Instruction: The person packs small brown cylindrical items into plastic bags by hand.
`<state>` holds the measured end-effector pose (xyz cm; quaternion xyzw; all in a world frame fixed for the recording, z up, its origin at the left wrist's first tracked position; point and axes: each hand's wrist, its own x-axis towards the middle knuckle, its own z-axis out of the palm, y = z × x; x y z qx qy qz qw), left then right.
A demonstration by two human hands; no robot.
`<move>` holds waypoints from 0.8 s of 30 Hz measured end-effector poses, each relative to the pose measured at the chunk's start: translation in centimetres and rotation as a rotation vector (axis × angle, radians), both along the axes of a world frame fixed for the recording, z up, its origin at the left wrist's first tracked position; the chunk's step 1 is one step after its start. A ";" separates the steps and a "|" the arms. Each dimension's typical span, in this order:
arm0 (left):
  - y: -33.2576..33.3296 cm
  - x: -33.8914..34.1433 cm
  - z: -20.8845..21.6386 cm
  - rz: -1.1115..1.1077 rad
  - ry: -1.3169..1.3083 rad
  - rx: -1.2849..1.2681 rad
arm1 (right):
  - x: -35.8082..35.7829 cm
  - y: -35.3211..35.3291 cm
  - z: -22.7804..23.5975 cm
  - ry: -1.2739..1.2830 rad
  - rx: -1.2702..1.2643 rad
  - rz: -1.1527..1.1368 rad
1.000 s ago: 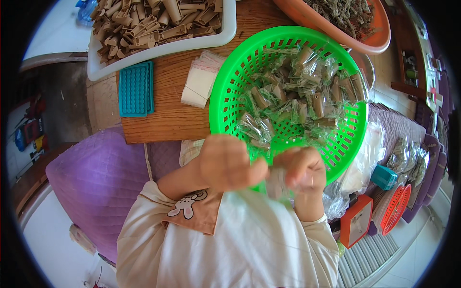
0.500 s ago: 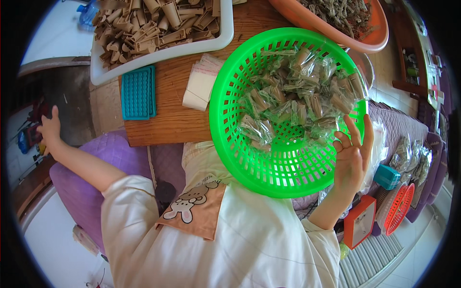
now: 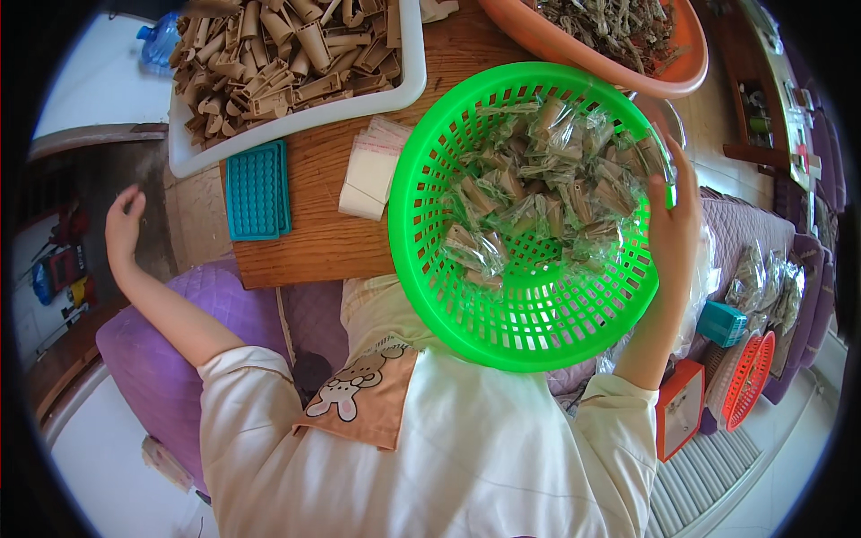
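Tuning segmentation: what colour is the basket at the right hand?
The basket is bright green; best seen in the head view.

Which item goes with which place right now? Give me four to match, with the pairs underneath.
1. left hand
2. right hand
3. brown pieces
4. teal trays

A. in the white tub
B. at the right rim of the green basket
C. near left corner of the wooden table
D. off left of the table

Pairs: 1-D; 2-B; 3-A; 4-C
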<state>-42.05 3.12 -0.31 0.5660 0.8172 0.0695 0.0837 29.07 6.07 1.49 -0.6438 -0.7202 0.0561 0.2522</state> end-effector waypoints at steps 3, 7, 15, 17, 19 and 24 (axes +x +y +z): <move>0.2 4.5 1.1 0.075 -1.309 0.294 | -0.9 0.0 -0.6 -0.116 -0.083 0.079; 0.0 2.2 -2.6 0.266 -0.140 -0.067 | -3.1 -1.5 -0.1 -0.075 -0.243 0.189; -0.8 8.2 -3.1 0.292 -1.274 0.283 | -4.8 -7.2 1.5 0.198 -0.747 0.889; -0.1 8.9 -4.1 0.360 -1.206 0.296 | -4.5 -7.4 1.8 0.393 -0.871 1.070; -0.6 9.3 -4.0 0.404 -1.161 0.308 | -3.5 -6.1 3.3 0.472 -0.912 1.055; -1.7 9.8 -3.3 0.143 -1.168 -0.198 | -1.7 -2.9 2.3 0.371 -0.594 0.204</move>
